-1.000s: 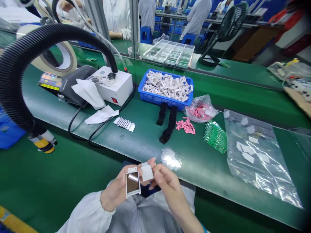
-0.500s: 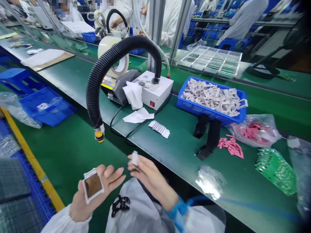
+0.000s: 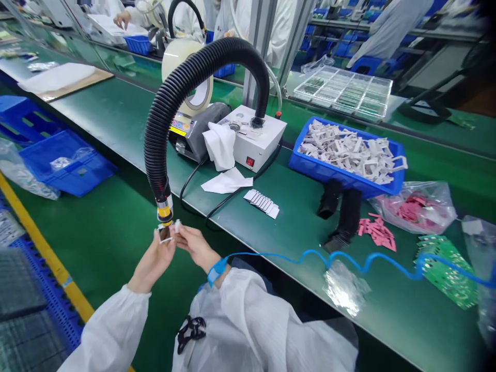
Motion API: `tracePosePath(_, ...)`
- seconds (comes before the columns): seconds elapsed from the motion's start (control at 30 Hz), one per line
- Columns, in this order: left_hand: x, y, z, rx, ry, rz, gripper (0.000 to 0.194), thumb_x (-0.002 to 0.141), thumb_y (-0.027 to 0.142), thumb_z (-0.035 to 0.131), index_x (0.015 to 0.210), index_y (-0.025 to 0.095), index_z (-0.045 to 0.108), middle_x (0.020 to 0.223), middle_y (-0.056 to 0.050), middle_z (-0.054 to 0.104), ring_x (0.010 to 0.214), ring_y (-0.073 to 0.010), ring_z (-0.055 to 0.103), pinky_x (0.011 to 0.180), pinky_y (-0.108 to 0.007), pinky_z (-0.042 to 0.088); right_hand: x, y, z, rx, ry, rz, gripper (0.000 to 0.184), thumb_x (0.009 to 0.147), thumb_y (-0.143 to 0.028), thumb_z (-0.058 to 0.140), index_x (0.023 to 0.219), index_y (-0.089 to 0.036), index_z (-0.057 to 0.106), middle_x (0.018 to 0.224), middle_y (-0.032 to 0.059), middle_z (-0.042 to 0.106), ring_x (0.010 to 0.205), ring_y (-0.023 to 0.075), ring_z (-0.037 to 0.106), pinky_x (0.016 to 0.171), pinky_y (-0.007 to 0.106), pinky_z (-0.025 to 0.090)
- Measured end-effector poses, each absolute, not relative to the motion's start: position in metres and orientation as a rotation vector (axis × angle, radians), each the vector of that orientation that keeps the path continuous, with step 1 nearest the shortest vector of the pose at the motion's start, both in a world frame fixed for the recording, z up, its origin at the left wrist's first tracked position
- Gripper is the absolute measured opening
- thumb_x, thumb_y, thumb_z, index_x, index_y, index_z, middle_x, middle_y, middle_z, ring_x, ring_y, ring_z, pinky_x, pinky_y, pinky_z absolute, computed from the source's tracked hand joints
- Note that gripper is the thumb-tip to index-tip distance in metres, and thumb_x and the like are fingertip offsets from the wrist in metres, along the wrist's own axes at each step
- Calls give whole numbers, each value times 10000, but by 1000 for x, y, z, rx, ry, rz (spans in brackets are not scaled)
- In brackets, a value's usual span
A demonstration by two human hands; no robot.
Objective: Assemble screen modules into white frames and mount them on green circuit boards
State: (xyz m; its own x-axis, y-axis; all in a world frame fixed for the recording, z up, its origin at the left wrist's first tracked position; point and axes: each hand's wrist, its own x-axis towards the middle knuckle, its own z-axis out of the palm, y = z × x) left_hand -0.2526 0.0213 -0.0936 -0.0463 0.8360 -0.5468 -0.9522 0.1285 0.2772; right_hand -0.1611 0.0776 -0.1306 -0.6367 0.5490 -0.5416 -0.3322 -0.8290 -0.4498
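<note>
Below the yellow-ringed nozzle (image 3: 165,211) of a black corrugated hose (image 3: 153,144), my left hand (image 3: 153,261) grips a small white frame with a brown panel (image 3: 165,235). The panel faces up, right under the nozzle tip; whether they touch, I cannot tell. My right hand (image 3: 196,247) is closed, pinching a small white piece (image 3: 177,226) beside the frame's right edge. A blue wrist strap (image 3: 217,270) with a coiled cord circles my right wrist.
The hose rises from a white box (image 3: 258,147) beside a tape dispenser (image 3: 194,132). Rightward lie a row of white pieces (image 3: 261,203), a blue bin (image 3: 329,173) of white plastic parts, black foam pieces (image 3: 344,219), pink strips (image 3: 377,232) and green circuit boards (image 3: 445,271).
Both hands have moved up and come together under the nozzle. The frame went from lying on my open left palm to being held at its edges. The view has shifted slightly.
</note>
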Motion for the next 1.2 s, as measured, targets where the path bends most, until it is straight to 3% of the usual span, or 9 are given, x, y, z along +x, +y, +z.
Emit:
tracePosePath(0.03,-250,31,-98,-218,692,1454,642,981,214,29,1026,150,666,935,-4,723,859,-102,692,748,-183,530,-156,78,-137,-994,-423,2390,241,887,-316,529,954,-93,590,808,4,614,678,51,567,679,213,491)
tracePosePath(0.2,-246,42,-108,-256,709,1413,456,979,202,178,1114,147,610,931,-84,734,856,-138,702,752,-229,572,-143,76,-146,-1067,-374,2311,224,897,-298,514,945,-88,574,796,-2,585,644,37,537,610,177,472)
tracePosePath(0.43,-280,-14,-105,-262,819,1544,523,971,360,163,1026,166,645,781,-75,733,691,-126,705,620,-176,579,-167,80,-105,-773,-273,2490,238,889,-298,525,863,-79,614,807,46,654,612,32,563,576,145,432)
tracePosePath(0.63,-286,-16,-104,-209,850,1642,564,965,352,109,1072,151,625,833,-76,739,734,-136,709,644,-205,588,-163,75,-100,-720,-261,2591,304,862,-367,557,797,-80,632,729,43,647,604,44,569,612,167,435)
tracePosePath(0.73,-276,8,-106,-176,853,1619,489,970,327,166,1131,180,604,825,-59,744,721,-137,712,635,-218,589,-142,61,-103,-765,-298,2594,346,753,-410,676,828,-74,653,688,40,632,615,64,575,621,182,430)
tracePosePath(0.87,-248,30,-110,-163,827,1469,442,974,278,208,1207,167,567,869,-84,744,760,-152,715,648,-232,587,-92,37,-93,-769,-318,2533,449,621,-453,766,883,-101,670,811,42,639,674,50,560,640,173,440)
tracePosePath(1.03,-203,17,-110,-144,767,1342,452,979,273,218,1139,171,628,919,-75,749,823,-142,713,695,-193,580,-19,9,-63,-730,-338,2408,413,661,-410,757,942,-121,667,902,65,643,698,40,549,588,131,429)
tracePosePath(1.13,-170,3,-97,-113,731,1258,380,963,233,319,1032,155,685,936,-71,749,858,-145,707,734,-182,572,18,-3,-46,-671,-325,2251,461,654,-395,770,1026,-153,648,888,62,652,679,45,562,563,124,427)
tracePosePath(1.2,-145,-4,-82,-78,684,1173,227,895,209,501,983,162,706,920,-54,753,853,-157,708,736,-192,576,38,-9,-37,-605,-308,2110,460,661,-371,771,1059,-189,630,891,51,657,663,43,568,550,120,419)
